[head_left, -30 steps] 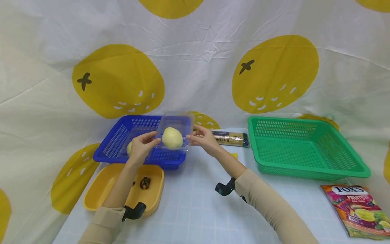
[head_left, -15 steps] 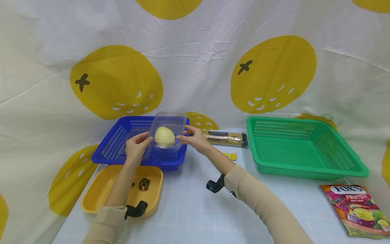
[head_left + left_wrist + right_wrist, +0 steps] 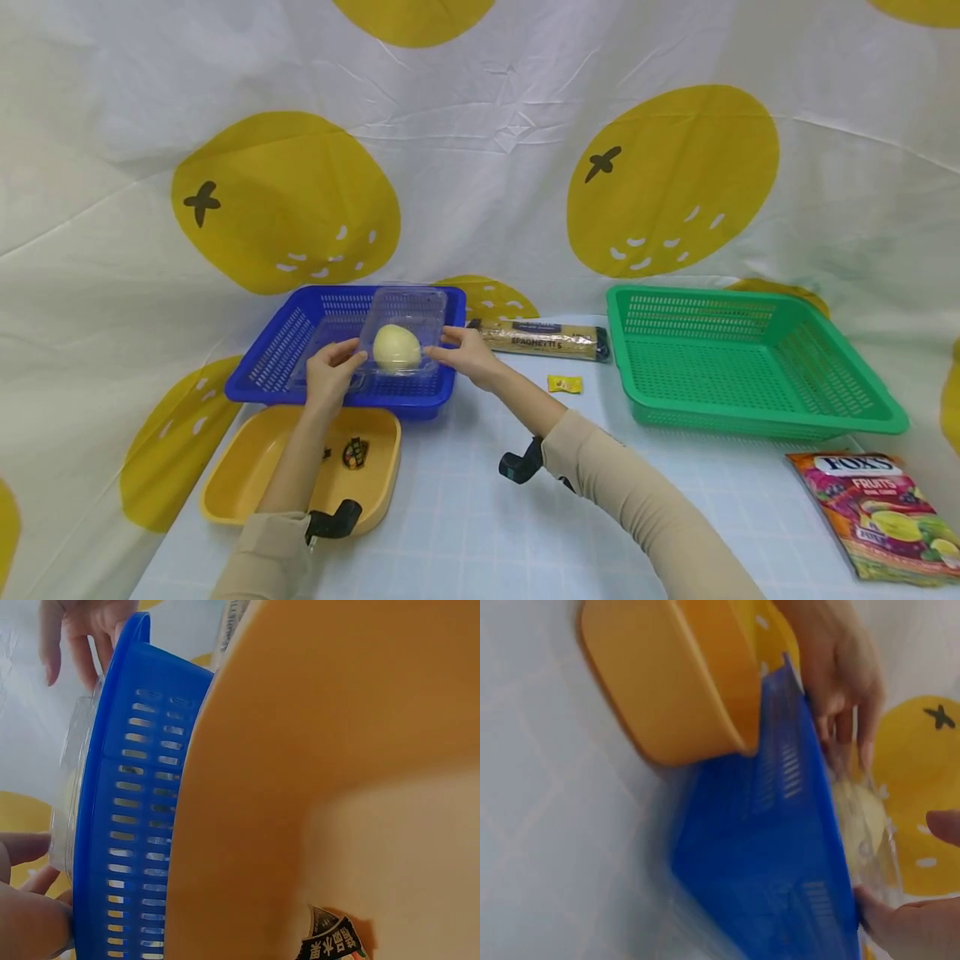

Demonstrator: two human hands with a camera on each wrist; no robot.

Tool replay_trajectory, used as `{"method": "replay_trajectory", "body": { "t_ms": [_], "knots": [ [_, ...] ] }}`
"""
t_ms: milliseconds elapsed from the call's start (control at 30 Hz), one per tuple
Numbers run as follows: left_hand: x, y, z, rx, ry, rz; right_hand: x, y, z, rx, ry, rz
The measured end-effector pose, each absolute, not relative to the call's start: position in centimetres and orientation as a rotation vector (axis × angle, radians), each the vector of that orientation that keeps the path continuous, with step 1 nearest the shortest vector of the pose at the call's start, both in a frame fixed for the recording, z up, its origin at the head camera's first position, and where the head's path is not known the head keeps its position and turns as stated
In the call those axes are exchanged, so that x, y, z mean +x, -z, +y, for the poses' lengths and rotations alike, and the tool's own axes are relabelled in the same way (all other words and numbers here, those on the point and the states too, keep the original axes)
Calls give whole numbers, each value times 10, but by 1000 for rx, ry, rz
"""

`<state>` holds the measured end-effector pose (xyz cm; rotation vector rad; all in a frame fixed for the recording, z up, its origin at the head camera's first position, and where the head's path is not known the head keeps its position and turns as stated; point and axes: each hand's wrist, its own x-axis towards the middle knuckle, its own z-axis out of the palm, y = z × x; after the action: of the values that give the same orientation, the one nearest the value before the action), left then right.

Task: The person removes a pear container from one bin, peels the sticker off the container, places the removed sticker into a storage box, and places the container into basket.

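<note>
Over the right part of the blue basket (image 3: 420, 407) is a clear plastic box (image 3: 411, 305) with a pale yellow, rounded piece of produce (image 3: 396, 347) inside; its exact kind is unclear. My left hand (image 3: 330, 379) holds the box at its left side, fingertips at the corner in the left wrist view. At the opposite side, my right hand (image 3: 468, 358) holds the edge between thumb and fingers. Another clear plastic container (image 3: 318, 335) lies in the basket's left part, partly hidden behind my left hand. The blue basket wall covers the box's lower part in both wrist views.
A yellow tub (image 3: 232, 467) with small dark-wrapped pieces stands before the blue basket, under my left forearm. Rightward lie a spaghetti pack (image 3: 547, 340), a small yellow sachet (image 3: 565, 384), a green basket (image 3: 765, 422) and a Fox's candy bag (image 3: 877, 517).
Both hands have moved the clear plastic box left and then lower, toward the blue basket. The small yellow sachet, partly covered by my right arm before, is now in full view.
</note>
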<state>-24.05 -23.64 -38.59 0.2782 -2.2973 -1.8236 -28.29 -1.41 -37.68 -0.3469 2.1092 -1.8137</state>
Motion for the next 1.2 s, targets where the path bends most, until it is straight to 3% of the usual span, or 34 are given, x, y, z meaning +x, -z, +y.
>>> {"method": "replay_trajectory", "body": {
  "t_ms": [433,1200],
  "knots": [
    [-251,390,-243,311,1881,-2369,-271,377,-55,-115,2059,1916],
    [-265,388,-249,216,1803,-2669,-269,384,-81,89,1862,2200]
  ]
}}
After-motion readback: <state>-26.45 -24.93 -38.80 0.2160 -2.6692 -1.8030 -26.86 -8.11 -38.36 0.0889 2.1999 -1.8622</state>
